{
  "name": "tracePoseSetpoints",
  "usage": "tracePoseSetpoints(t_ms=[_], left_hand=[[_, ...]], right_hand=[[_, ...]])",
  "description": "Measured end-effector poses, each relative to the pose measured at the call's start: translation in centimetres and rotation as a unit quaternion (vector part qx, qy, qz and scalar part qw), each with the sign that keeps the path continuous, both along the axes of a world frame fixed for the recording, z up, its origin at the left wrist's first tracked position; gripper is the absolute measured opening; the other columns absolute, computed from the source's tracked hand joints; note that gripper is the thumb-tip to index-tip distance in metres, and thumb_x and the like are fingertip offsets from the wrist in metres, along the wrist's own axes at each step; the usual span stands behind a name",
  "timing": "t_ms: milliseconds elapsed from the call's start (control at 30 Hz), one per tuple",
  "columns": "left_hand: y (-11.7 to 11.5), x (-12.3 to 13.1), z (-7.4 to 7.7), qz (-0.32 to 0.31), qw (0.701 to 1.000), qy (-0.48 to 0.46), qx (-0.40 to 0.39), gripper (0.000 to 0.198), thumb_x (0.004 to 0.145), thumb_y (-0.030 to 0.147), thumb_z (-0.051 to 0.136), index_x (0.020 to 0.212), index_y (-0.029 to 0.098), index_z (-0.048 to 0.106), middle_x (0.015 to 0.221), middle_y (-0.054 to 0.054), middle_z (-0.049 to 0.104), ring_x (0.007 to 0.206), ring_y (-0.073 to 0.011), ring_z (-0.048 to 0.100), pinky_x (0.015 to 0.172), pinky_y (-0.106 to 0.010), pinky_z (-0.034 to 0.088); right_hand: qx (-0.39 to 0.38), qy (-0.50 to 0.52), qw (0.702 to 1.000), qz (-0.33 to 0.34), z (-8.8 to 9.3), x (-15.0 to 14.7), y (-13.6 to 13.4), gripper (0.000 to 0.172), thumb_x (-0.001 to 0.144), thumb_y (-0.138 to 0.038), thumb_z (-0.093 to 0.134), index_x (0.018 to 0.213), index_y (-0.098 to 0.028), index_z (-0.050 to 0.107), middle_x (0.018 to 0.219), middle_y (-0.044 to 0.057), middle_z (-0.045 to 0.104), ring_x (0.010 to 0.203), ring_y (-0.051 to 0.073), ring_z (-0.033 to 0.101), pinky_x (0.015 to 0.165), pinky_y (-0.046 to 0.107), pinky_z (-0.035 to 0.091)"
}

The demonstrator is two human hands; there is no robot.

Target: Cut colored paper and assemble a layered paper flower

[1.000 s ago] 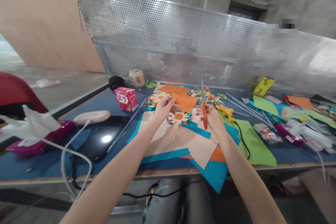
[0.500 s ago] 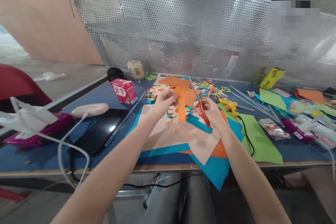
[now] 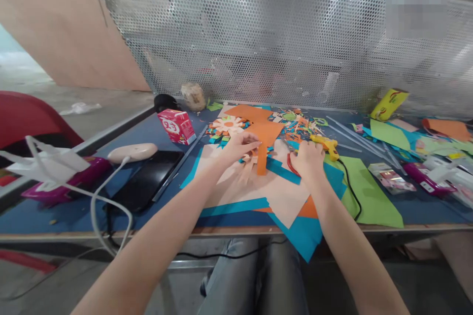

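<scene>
pinching a flat orange paper strip (image 3: 262,160) in left hand (image 3: 241,146); touching curved red-handled scissors (image 3: 291,166) with right hand (image 3: 310,158), cannot tell if gripping.

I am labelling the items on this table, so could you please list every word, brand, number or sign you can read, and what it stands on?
No text can be read with certainty.
Pink box: large white characters, too blurred to quote.
Yellow box: logo, too small.
Small packet: print, too small.
Purple pack at right: white label, too small.
</scene>
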State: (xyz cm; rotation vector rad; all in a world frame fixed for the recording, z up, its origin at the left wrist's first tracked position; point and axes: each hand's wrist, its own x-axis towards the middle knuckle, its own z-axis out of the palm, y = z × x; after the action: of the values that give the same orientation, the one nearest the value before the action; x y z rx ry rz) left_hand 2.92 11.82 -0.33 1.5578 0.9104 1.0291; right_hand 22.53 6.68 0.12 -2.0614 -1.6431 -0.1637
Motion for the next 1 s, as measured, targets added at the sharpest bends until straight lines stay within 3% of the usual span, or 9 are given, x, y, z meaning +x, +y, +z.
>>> tracePoseSetpoints(t_ms=[67,133,200,300,367,500,600,800,1000], left_hand=[[-0.4,0.5,0.0,-0.017,1.000,0.003,-0.013,0.029,0.060,0.037,0.071,0.072,0.015,0.055,0.060,0.000,0.058,0.051,-0.0092,0.055,0.044,-0.020,0.043],[-0.7,0.9,0.1,-0.027,0.999,0.012,-0.023,0.029,0.061,0.037,0.071,0.072,0.016,0.054,0.058,0.000,0.059,0.049,-0.0099,0.055,0.045,-0.022,0.044],[-0.8,1.0,0.3,-0.032,0.999,0.040,-0.013,0.028,0.066,0.040,0.067,0.074,0.016,0.055,0.059,-0.002,0.061,0.048,-0.0113,0.055,0.046,-0.024,0.043],[-0.4,0.1,0.5,0.031,0.986,0.138,0.084,0.030,0.076,0.048,0.052,0.073,0.018,0.056,0.066,-0.005,0.063,0.059,-0.0156,0.058,0.053,-0.026,0.042],[0.1,-0.9,0.4,0.120,0.952,0.233,0.160,0.033,0.074,0.052,0.050,0.071,0.019,0.056,0.072,-0.006,0.064,0.068,-0.0186,0.059,0.060,-0.028,0.041],[0.5,-2.4,-0.3,0.149,0.892,0.411,0.113,0.046,0.063,0.059,0.057,0.085,0.018,0.056,0.071,-0.008,0.060,0.067,-0.0249,0.058,0.056,-0.030,0.036],[0.5,-2.5,-1.0,0.152,0.869,0.453,0.129,0.054,0.059,0.059,0.061,0.093,0.017,0.055,0.085,-0.013,0.060,0.080,-0.0305,0.058,0.059,-0.031,0.036],[1.0,-2.8,-1.5,0.109,0.933,0.339,0.049,0.049,0.054,0.034,0.068,0.098,0.020,0.052,0.067,0.000,0.058,0.063,-0.0205,0.058,0.056,-0.028,0.039],[0.6,-3.2,0.4,0.124,0.981,0.147,-0.017,0.040,0.052,0.022,0.067,0.089,0.018,0.053,0.057,0.005,0.051,0.055,-0.0132,0.053,0.050,-0.025,0.043]], right_hand=[[0.048,0.055,0.993,0.097,0.0,-0.8,-0.2,0.019,0.075,-0.029,0.056,0.086,-0.014,0.059,0.095,0.018,0.063,0.098,0.031,0.054,0.083,0.043,0.038],[0.020,0.153,0.963,0.223,-0.2,-1.6,-0.1,0.016,0.076,-0.033,0.056,0.079,-0.017,0.058,0.083,0.009,0.064,0.082,0.022,0.058,0.074,0.033,0.041],[-0.021,0.207,0.935,0.287,-0.6,-2.3,0.1,0.015,0.075,-0.032,0.056,0.069,-0.019,0.054,0.068,0.003,0.060,0.065,0.016,0.054,0.061,0.027,0.039],[0.012,0.211,0.943,0.259,-1.2,-2.4,0.5,0.016,0.075,-0.028,0.054,0.063,-0.020,0.047,0.059,-0.001,0.051,0.055,0.013,0.046,0.055,0.025,0.035],[0.049,0.220,0.947,0.229,-1.5,-2.2,0.8,0.016,0.077,-0.030,0.050,0.065,-0.020,0.046,0.061,-0.001,0.051,0.056,0.013,0.046,0.056,0.025,0.035],[0.073,0.238,0.947,0.205,-1.9,-1.9,1.0,0.023,0.083,-0.033,0.039,0.063,-0.022,0.038,0.061,-0.001,0.047,0.058,0.013,0.046,0.056,0.025,0.035],[0.061,0.233,0.950,0.197,-2.1,-2.1,1.1,0.024,0.083,-0.032,0.039,0.062,-0.023,0.032,0.058,-0.002,0.043,0.055,0.013,0.044,0.054,0.025,0.033],[0.034,0.234,0.949,0.208,-2.5,-2.4,1.6,0.022,0.081,-0.030,0.040,0.062,-0.023,0.032,0.062,-0.001,0.045,0.059,0.015,0.047,0.058,0.026,0.036],[0.063,0.249,0.941,0.220,-2.5,-2.3,1.9,0.023,0.082,-0.032,0.039,0.062,-0.023,0.030,0.060,-0.001,0.044,0.058,0.015,0.046,0.057,0.026,0.037]])
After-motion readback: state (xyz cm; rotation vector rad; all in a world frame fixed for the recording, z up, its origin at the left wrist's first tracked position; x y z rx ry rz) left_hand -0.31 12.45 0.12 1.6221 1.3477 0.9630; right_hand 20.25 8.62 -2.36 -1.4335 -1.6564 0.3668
